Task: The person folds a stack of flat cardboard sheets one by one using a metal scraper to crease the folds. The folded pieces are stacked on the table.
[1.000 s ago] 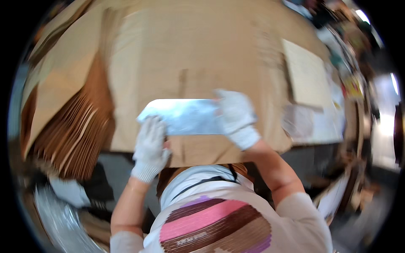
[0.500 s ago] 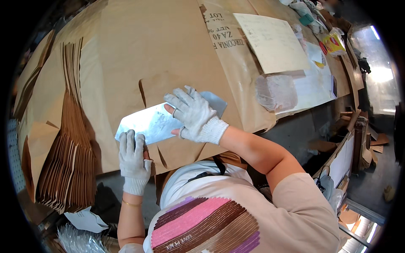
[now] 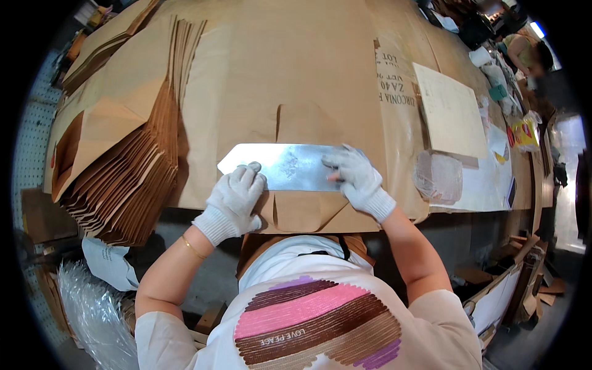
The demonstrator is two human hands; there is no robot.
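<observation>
A flat, shiny metal plate (image 3: 283, 166) with an angled left end lies crosswise on a brown paper bag (image 3: 302, 213). The bag's near end is folded into a flap with slanting creases. My gloved left hand (image 3: 234, 200) grips the plate's near left edge, its fingers bent and its thumb down by the paper. At the plate's right end my gloved right hand (image 3: 361, 182) closes over the metal, bare skin showing at one fingertip. The right fingers are slightly blurred, and they cover that end of the plate.
On the left a fanned stack of brown paper bags (image 3: 126, 185) hangs over the table edge. A pale board (image 3: 453, 114), a clear plastic-wrapped bundle (image 3: 438, 177) and a yellow packet (image 3: 526, 132) lie to the right. Another person (image 3: 521, 55) is at the far right.
The plate has turned from a slant to lie straight across the bag. My right hand has moved from its middle to its right end. The head view has shifted too.
</observation>
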